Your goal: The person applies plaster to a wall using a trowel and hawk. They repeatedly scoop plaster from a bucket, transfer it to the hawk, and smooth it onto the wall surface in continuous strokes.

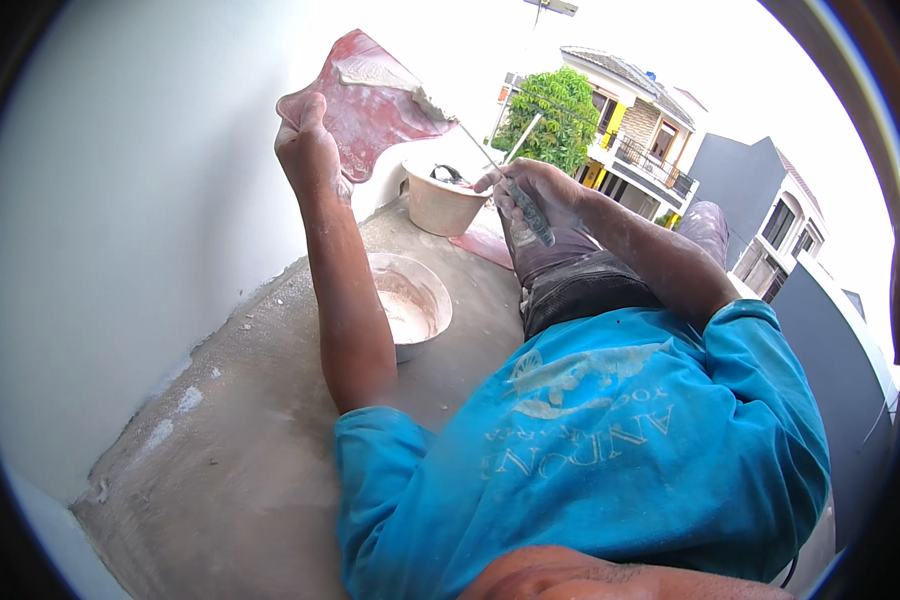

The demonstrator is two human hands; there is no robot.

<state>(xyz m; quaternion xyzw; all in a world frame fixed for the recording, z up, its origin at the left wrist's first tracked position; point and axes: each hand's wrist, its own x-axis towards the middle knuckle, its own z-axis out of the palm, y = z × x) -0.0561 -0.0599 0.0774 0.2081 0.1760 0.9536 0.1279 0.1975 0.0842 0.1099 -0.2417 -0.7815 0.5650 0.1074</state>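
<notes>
My left hand (310, 150) is wrapped round the near left edge of a red, plaster-smeared board (380, 125), holding it up beside the white wall. A pale strip of wet putty (372, 74) lies across the board's upper part. In my right hand (548, 192) is a putty knife (530, 212), gripped by its grey-blue, dirty handle. Its thin shank runs up and left to the board's right edge, where a lump of putty covers the blade. Both hands are dusted white.
Below the board stands a pale bucket (432, 212) with something black inside. Nearer is a round tub (442, 300) of whitish mix. A red flat piece (485, 247) lies by my leg. The white wall (170, 200) rises on the left; houses and a tree stand beyond.
</notes>
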